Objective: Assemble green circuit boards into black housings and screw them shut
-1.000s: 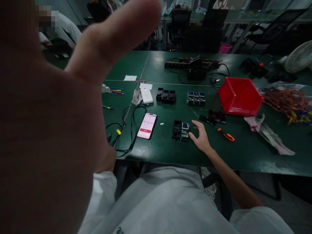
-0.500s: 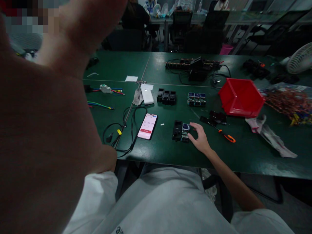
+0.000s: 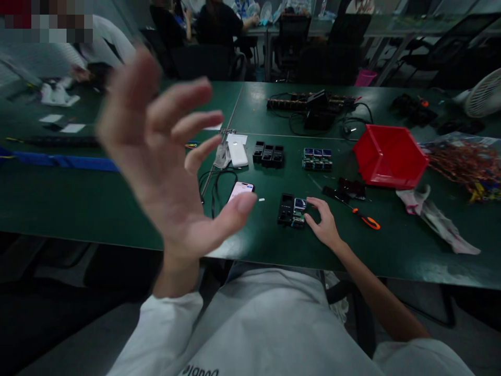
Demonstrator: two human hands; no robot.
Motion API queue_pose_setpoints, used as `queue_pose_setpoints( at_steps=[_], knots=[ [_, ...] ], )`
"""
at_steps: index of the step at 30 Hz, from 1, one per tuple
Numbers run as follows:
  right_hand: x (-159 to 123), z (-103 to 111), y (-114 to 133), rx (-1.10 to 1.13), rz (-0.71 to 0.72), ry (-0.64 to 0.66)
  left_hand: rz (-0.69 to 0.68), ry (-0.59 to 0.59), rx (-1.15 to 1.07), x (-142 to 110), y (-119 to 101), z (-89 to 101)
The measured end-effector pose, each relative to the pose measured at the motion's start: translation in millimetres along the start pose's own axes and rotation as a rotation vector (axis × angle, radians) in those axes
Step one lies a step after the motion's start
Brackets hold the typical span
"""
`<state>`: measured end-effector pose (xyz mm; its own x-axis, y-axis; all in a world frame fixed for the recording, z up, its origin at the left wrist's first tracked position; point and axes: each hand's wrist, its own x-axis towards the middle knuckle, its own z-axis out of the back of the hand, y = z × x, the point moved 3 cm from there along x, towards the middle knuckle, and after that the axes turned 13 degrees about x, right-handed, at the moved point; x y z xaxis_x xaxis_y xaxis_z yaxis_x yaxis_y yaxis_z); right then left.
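Observation:
My left hand (image 3: 168, 172) is raised close to the camera, a little blurred, with its fingers spread and nothing in them. It partly covers a lit phone (image 3: 241, 190) lying on the green table. On the table my right hand (image 3: 323, 222) rests with fingers parted, the fingertips at the right edge of a small circuit board with a display (image 3: 299, 205). Left of that board, side by side with it, lies a black plastic housing (image 3: 286, 209). Farther back are several black housings (image 3: 268, 154) and a group of boards with screens (image 3: 317, 159).
An orange-handled screwdriver (image 3: 366, 218) lies right of my right hand, near a red bin (image 3: 389, 156). Behind stand a black device with cables (image 3: 319, 112) and a fan (image 3: 485, 96). A white box-like item (image 3: 237, 153) lies beyond the phone. Other people sit at the back.
My left hand has drawn back from right in front of the camera, uncovering the table's left side, and now covers part of the phone. My right hand stays by the board.

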<state>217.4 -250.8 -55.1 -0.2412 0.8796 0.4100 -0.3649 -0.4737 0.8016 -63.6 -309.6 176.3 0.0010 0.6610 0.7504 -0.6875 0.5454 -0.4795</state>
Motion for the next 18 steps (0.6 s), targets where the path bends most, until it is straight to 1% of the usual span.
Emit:
queue_pose_setpoints(
  at_steps=[1, 2, 4, 6, 8, 10, 13, 15, 18],
  knots=[
    [1, 1, 0, 0.002, -0.006, 0.001, 0.053, 0.029, 0.071, -10, 14, -7.5],
    [1, 1, 0, 0.004, -0.011, 0.000, 0.121, 0.081, 0.170, -23, 32, -17.2],
    [2, 2, 0, 0.013, -0.017, -0.003, 0.274, 0.249, 0.413, -56, 76, -40.2],
    [3, 2, -1, 0.025, -0.020, -0.001, 0.360, 0.384, 0.580, -88, 115, -62.0],
    [3, 1, -3, 0.034, -0.025, -0.002, 0.428, 0.480, 0.671, -111, 139, -80.3],
    [2, 2, -4, 0.039, -0.033, -0.009, 0.467, 0.530, 0.726, -120, 148, -95.3],
    [1, 3, -4, 0.047, -0.042, -0.026, 0.509, 0.593, 0.792, -117, 147, -113.2],
    [1, 5, -4, 0.048, -0.043, -0.033, 0.537, 0.626, 0.826, -112, 146, -121.8],
    [1, 7, -4, 0.043, -0.044, -0.035, 0.559, 0.638, 0.871, -108, 149, -129.0]
  ],
)
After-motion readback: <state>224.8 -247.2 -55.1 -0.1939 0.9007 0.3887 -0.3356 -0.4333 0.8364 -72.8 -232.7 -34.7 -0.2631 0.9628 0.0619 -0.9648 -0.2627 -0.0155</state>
